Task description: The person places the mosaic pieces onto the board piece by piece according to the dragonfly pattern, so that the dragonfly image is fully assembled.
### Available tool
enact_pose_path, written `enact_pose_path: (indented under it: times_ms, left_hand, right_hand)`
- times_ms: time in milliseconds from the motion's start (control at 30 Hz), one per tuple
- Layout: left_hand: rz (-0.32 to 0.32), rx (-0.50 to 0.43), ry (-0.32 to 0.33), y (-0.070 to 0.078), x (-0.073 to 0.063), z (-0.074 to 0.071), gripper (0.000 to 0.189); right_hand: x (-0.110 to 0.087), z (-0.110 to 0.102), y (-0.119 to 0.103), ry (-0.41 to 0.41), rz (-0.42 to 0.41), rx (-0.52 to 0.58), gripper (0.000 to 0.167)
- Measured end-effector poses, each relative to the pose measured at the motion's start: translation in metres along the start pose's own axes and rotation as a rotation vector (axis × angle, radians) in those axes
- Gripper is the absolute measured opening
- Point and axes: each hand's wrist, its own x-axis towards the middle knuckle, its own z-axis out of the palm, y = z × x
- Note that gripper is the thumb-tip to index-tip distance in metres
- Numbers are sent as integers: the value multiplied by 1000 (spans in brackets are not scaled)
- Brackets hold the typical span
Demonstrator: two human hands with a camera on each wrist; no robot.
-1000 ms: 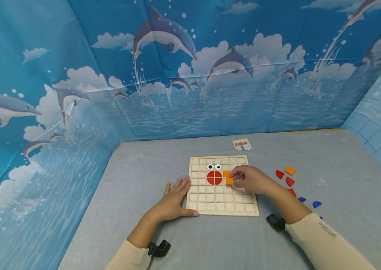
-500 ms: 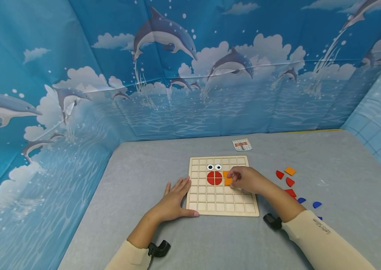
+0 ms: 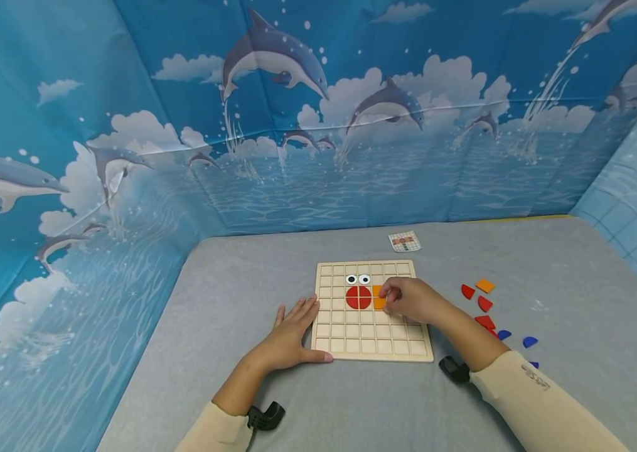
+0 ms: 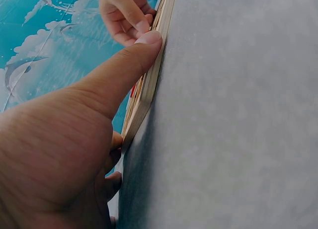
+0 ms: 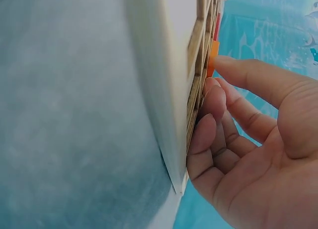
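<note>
A pale wooden grid board (image 3: 352, 345) lies on the grey cloth. In it sit two eye tiles (image 3: 358, 280), a red disc of quarter pieces (image 3: 358, 298) and, right beside the disc, an orange square tile (image 3: 377, 290). Just below that tile is a second orange square (image 3: 379, 303), with my right hand (image 3: 414, 300) at its right side. The right wrist view has the thumb against the orange tile's edge (image 5: 213, 57), the other fingers curled low over the grid. My left hand (image 3: 290, 336) rests spread at the board's near left corner, thumb (image 4: 144, 42) along the front edge.
To the right lie loose pieces: an orange square (image 3: 485, 285), several red pieces (image 3: 484, 304) and several blue ones (image 3: 529, 342). A small printed card (image 3: 405, 242) lies behind the board. A dolphin-print curtain (image 3: 318, 176) hangs at the back.
The lower orange square has shifted slightly left and now lines up under the upper one. My right hand moved a little left with it; the left hand stayed in place.
</note>
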Motion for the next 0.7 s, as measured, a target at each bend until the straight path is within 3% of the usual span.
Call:
enact_pose_path:
  times_ms: [400,700]
  left_hand:
    - [3,7,-1,0,1,0,118]
    - [2,5,-6,-1,0,0,118]
  right_hand:
    - [2,1,1,24,-5,-29,16]
    - [-2,-4,2,11,-4,32,17]
